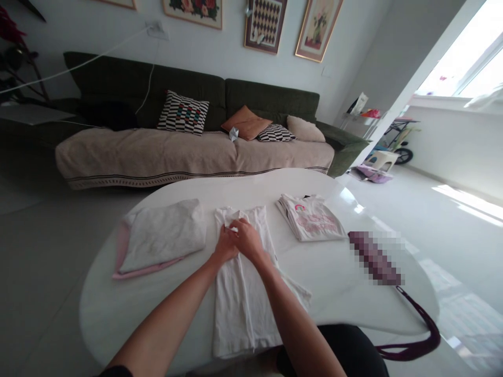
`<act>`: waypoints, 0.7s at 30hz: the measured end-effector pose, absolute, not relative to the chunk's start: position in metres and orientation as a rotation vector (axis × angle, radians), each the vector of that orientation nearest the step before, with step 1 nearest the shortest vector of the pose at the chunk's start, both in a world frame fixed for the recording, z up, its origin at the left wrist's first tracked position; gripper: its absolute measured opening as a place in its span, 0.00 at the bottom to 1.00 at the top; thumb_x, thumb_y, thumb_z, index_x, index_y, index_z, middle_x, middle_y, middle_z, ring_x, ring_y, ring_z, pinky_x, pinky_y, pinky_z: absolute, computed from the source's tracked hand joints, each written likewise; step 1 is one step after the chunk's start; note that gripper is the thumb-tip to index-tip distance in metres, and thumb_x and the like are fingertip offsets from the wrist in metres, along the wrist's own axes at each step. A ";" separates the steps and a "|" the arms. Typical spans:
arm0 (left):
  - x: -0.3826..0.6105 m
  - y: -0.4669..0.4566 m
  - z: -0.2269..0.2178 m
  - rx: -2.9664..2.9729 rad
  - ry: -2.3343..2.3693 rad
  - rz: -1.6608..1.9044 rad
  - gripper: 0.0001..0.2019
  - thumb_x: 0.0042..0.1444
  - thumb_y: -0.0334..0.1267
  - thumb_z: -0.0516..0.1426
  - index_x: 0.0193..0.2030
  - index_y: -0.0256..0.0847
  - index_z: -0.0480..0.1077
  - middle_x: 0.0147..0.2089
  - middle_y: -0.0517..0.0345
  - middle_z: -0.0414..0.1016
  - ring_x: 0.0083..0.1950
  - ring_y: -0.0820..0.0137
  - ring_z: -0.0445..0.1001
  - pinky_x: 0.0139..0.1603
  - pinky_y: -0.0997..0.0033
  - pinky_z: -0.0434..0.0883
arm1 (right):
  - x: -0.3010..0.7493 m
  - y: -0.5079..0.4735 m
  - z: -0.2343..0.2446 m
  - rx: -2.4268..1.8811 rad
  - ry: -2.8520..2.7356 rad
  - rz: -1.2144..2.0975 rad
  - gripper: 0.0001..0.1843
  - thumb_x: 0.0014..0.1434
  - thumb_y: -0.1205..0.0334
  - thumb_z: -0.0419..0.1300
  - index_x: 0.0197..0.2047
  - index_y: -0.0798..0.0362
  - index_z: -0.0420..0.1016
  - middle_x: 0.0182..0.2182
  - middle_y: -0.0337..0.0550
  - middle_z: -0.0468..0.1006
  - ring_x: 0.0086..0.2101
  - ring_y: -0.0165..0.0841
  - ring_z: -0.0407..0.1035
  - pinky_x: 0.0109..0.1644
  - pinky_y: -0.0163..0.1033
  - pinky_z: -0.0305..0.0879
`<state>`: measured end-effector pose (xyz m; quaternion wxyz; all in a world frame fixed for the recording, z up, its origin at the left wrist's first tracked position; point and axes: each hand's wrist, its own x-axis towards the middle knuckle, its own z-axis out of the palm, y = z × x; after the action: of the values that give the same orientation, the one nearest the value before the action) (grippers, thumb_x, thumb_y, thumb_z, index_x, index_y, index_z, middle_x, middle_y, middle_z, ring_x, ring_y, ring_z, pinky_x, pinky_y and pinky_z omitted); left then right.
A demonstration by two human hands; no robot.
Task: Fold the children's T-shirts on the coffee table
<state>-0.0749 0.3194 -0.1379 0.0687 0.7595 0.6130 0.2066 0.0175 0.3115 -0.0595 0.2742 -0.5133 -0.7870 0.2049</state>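
A white shirt (pixel 231 314) lies lengthwise on the white table, its upper end away from me and a raised line running down its middle. One sleeve pokes out on the right under my right forearm. My left hand (pixel 227 245) is closed on the cloth near the top centre. Touching it, my right hand (pixel 248 238) pinches the same spot with bent fingers. The fingers hide the exact bit of fabric between them. To the left is a pile of grey and pink clothes (pixel 165 235). At the right sits a folded white top (pixel 314 220) with a pink print.
The rounded white table (pixel 106 309) spans the foreground. A dark purple pouch-like item (pixel 373 256), partly pixelated, lies at its right with a strap (pixel 424 314) over the edge. Behind stands a green sofa (pixel 188 84) with cushions. My dark-clothed knee (pixel 341 351) is near the front edge.
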 end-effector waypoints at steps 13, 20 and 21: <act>-0.069 0.316 -0.124 2.164 1.947 0.655 0.13 0.52 0.45 0.52 0.29 0.42 0.74 0.34 0.54 0.77 0.46 0.61 0.70 0.59 0.58 0.51 | 0.173 0.230 -0.081 -1.796 -2.302 0.499 0.02 0.51 0.63 0.56 0.29 0.52 0.67 0.26 0.40 0.70 0.31 0.33 0.64 0.35 0.34 0.54; -0.086 0.320 -0.113 1.733 2.263 0.904 0.16 0.54 0.30 0.43 0.39 0.38 0.70 0.42 0.53 0.74 0.44 0.68 0.70 0.46 0.71 0.65 | 0.122 0.167 -0.066 -1.493 -2.477 0.222 0.12 0.49 0.76 0.50 0.33 0.52 0.66 0.30 0.41 0.70 0.33 0.33 0.64 0.35 0.35 0.54; -0.089 0.323 -0.111 1.653 2.322 0.929 0.17 0.54 0.29 0.42 0.41 0.37 0.70 0.42 0.51 0.73 0.45 0.67 0.70 0.45 0.70 0.65 | 0.117 0.159 -0.070 -1.459 -2.510 0.223 0.13 0.48 0.77 0.50 0.34 0.51 0.66 0.29 0.40 0.70 0.32 0.33 0.64 0.35 0.36 0.54</act>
<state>-0.0889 0.3227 -0.1107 0.0719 0.5499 0.7725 0.3092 0.1167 0.1593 -0.0699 0.1146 -0.4977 -0.8564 0.0760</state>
